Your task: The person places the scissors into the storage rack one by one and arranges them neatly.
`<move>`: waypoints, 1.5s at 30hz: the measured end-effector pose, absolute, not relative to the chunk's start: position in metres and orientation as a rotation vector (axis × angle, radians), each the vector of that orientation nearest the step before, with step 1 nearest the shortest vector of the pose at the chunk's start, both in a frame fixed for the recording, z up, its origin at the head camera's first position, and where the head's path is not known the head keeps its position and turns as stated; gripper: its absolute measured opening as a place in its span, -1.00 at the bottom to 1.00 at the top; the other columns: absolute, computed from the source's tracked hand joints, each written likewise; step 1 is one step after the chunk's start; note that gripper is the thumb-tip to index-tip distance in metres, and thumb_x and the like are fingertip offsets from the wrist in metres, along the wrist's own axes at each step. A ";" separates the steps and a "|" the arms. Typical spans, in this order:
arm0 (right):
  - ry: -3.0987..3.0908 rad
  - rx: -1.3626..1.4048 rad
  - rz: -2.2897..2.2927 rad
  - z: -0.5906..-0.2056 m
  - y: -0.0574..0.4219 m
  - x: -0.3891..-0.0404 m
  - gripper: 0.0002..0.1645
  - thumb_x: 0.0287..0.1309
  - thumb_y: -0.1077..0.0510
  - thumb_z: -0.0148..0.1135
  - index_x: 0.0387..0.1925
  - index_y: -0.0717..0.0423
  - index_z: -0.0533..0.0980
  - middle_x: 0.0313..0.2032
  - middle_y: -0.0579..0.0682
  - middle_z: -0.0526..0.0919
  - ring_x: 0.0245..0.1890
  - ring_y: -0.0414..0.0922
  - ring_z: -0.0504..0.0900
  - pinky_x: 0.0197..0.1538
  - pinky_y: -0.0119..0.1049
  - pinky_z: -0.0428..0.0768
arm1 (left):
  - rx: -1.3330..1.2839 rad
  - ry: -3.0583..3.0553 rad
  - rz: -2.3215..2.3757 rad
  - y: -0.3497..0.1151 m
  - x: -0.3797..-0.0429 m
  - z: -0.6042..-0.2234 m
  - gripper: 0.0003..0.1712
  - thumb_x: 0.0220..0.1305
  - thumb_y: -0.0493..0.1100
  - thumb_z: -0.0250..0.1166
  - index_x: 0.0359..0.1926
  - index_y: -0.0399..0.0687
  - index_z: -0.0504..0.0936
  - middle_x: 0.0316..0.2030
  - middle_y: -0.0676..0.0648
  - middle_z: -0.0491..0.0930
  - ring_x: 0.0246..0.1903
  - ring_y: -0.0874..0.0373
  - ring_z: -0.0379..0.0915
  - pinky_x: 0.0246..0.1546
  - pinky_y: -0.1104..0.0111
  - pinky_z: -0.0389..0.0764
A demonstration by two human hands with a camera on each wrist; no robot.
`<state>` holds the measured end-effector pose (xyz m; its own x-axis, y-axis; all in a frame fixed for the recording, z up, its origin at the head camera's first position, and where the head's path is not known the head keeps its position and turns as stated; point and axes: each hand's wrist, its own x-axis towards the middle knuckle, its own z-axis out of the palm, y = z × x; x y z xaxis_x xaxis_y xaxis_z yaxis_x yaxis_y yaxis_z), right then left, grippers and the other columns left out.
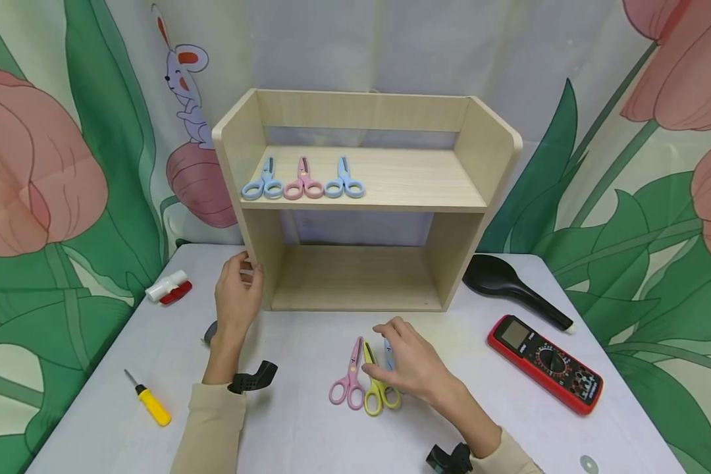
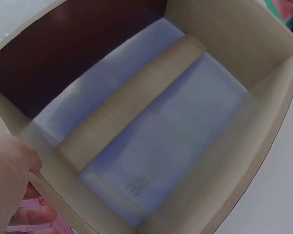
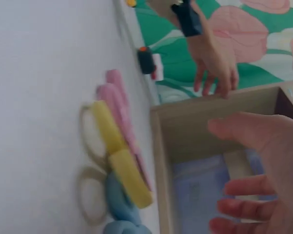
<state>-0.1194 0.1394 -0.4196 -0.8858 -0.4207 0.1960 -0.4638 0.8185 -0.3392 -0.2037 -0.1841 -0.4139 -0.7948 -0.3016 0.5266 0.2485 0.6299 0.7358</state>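
A small two-tier wooden shelf [image 1: 355, 280] stands on the table. At its left side panel, my left hand [image 1: 237, 296] holds the front edge, thumb on the inner side and fingers outside in the left wrist view. On the upper board lie blue scissors [image 1: 263, 187], pink scissors [image 1: 303, 187] and more blue scissors [image 1: 343, 187], points to the back. My right hand [image 1: 411, 362] hovers with spread fingers over the scissors on the table. Below it are pink scissors [image 1: 349, 382], yellow scissors [image 1: 374, 395] and blue scissors [image 1: 389, 355], the last partly hidden by the hand.
To the right lie a black serving spoon [image 1: 503, 283] and a red multimeter [image 1: 545, 362]. On the left are a yellow-handled screwdriver [image 1: 153, 405] and a white and red item [image 1: 168, 288]. A dark object [image 1: 210, 332] is partly hidden behind my left wrist. A patterned curtain hangs behind.
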 end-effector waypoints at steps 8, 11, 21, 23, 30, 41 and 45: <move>-3.114 0.746 0.436 -0.430 0.137 -0.113 0.00 -0.25 -0.41 0.53 0.06 0.23 0.55 -0.10 0.07 0.57 -0.14 -0.07 0.55 -0.10 -0.11 0.64 | 0.055 -2.215 -1.108 -0.185 -0.202 -0.416 -0.57 0.41 -0.16 0.19 0.19 -0.31 0.49 -0.09 -0.30 0.60 -0.24 -0.13 0.65 -0.22 0.11 0.64; -3.151 0.801 0.361 -0.436 0.134 -0.108 0.03 -0.37 -0.44 0.56 -0.02 0.23 0.53 -0.18 0.02 0.54 -0.26 -0.14 0.48 -0.28 -0.20 0.55 | 0.052 -2.216 -1.098 -0.185 -0.201 -0.416 -0.58 0.41 -0.15 0.19 0.18 -0.31 0.49 -0.10 -0.30 0.60 -0.24 -0.12 0.65 -0.22 0.13 0.64; -3.134 0.840 0.265 -0.441 0.126 -0.101 -0.14 -0.29 -0.31 0.57 -0.12 0.26 0.54 -0.39 -0.07 0.47 -0.47 -0.24 0.33 -0.51 -0.36 0.32 | 0.053 -2.234 -1.109 -0.185 -0.201 -0.416 -0.56 0.44 -0.13 0.17 0.22 -0.30 0.46 -0.06 -0.31 0.58 -0.21 -0.14 0.62 -0.19 0.05 0.66; -3.112 0.839 0.267 -0.442 0.125 -0.102 -0.24 -0.25 -0.25 0.54 -0.16 0.25 0.55 -0.43 -0.10 0.42 -0.49 -0.24 0.32 -0.54 -0.37 0.29 | 0.055 -2.234 -1.111 -0.185 -0.201 -0.416 -0.56 0.44 -0.13 0.17 0.22 -0.29 0.47 -0.06 -0.31 0.58 -0.21 -0.14 0.62 -0.19 0.05 0.66; -3.087 0.756 0.410 -0.439 0.128 -0.103 -0.38 -0.20 -0.10 0.52 -0.24 0.30 0.54 -0.34 0.03 0.43 -0.40 -0.16 0.35 -0.44 -0.36 0.37 | 0.052 -2.236 -1.110 -0.185 -0.201 -0.417 -0.57 0.44 -0.14 0.16 0.21 -0.30 0.47 -0.06 -0.31 0.58 -0.21 -0.15 0.63 -0.18 0.05 0.66; -3.040 0.647 0.300 -0.434 0.131 -0.106 -0.41 -0.20 -0.19 0.48 -0.32 0.23 0.59 -0.43 -0.06 0.42 -0.47 -0.20 0.32 -0.50 -0.35 0.30 | 0.040 -2.229 -1.111 -0.185 -0.204 -0.417 -0.56 0.43 -0.14 0.18 0.21 -0.30 0.48 -0.07 -0.31 0.59 -0.23 -0.15 0.63 -0.20 0.07 0.65; -2.980 0.623 0.285 -0.433 0.132 -0.108 -0.43 -0.21 -0.20 0.48 -0.31 0.19 0.61 -0.45 -0.11 0.39 -0.49 -0.21 0.29 -0.50 -0.36 0.27 | 0.041 -2.234 -1.112 -0.184 -0.204 -0.417 -0.56 0.44 -0.14 0.17 0.22 -0.30 0.47 -0.07 -0.32 0.58 -0.22 -0.16 0.63 -0.19 0.04 0.65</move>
